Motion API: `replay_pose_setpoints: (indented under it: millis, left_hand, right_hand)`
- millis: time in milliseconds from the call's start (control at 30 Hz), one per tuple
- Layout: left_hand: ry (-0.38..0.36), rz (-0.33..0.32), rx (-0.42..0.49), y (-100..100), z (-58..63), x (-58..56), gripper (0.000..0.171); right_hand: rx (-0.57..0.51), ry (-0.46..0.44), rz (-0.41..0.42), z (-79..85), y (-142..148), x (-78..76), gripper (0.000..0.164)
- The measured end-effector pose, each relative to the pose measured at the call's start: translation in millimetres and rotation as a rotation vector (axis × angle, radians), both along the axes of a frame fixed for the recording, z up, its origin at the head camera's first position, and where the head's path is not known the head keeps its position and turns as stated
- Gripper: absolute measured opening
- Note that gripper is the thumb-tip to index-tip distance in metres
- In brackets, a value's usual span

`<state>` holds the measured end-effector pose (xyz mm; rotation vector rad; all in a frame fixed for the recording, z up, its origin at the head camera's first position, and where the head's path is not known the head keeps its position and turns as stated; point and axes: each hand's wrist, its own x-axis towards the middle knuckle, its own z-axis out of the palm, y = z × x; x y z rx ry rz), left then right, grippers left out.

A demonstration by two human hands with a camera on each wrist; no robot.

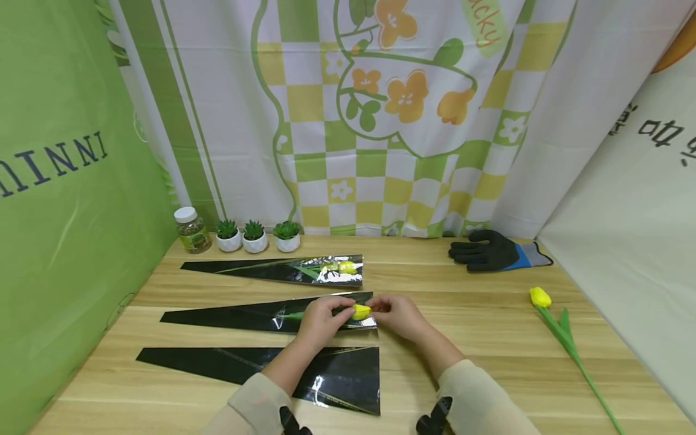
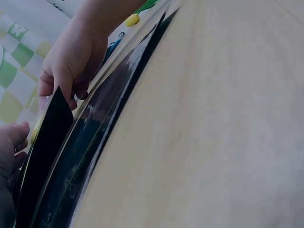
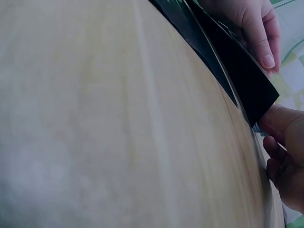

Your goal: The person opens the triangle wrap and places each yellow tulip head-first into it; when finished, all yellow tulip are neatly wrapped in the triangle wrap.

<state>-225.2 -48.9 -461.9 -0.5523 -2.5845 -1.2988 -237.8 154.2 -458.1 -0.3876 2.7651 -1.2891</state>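
Observation:
A yellow tulip lies along the middle black flower sleeve, its bud at the wide end and part of its stem beneath glossy film. My left hand reaches over the sleeve, thumb and forefinger pinching at the base of the bud. From the other side my right hand pinches the sleeve's wide edge, close to the bud's tip. In the right wrist view the sleeve's corner tilts up off the table. Exact fingertip contact is partly hidden behind the sleeve.
Behind lies another sleeve with a yellow tulip inside; a flat black sleeve lies in front. A loose tulip and a work glove are at right. Potted succulents and a jar stand back left.

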Motion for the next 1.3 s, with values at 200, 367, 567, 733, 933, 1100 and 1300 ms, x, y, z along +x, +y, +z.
replay_pose_setpoints:
  millis: [200,367,567,733,933,1100,1300]
  left_hand:
    - [-0.005,-0.002,0.005,0.1,-0.5,-0.7,0.018]
    - [-0.017,-0.009,0.009,-0.2,0.6,-0.1,0.018]
    - [-0.009,-0.015,-0.005,-0.5,-1.1,-1.1,0.019]
    - [0.004,-0.024,-0.027,-0.8,-2.9,-1.9,0.019]
    - [0.006,-0.024,-0.044,-1.1,-3.8,-1.8,0.019]
    - [0.007,-0.030,-0.090,-1.7,-3.5,-1.0,0.020]
    - [0.022,-0.063,-0.168,-2.7,-0.9,-1.8,0.024]
  right_hand:
    - [-0.010,0.033,0.028,0.1,-3.6,-1.4,0.012]
    - [-0.002,0.032,0.025,0.5,-7.4,-2.4,0.014]
    - [-0.015,0.045,0.037,0.0,-8.8,-1.2,0.013]
    - [-0.020,0.007,0.030,0.7,-6.7,-0.2,0.015]
    - [0.018,-0.020,-0.019,4.1,0.6,2.9,0.016]
    - [0.011,-0.049,-0.061,6.2,12.6,5.6,0.016]
    - [0.021,-0.057,-0.101,12.0,30.7,11.3,0.016]
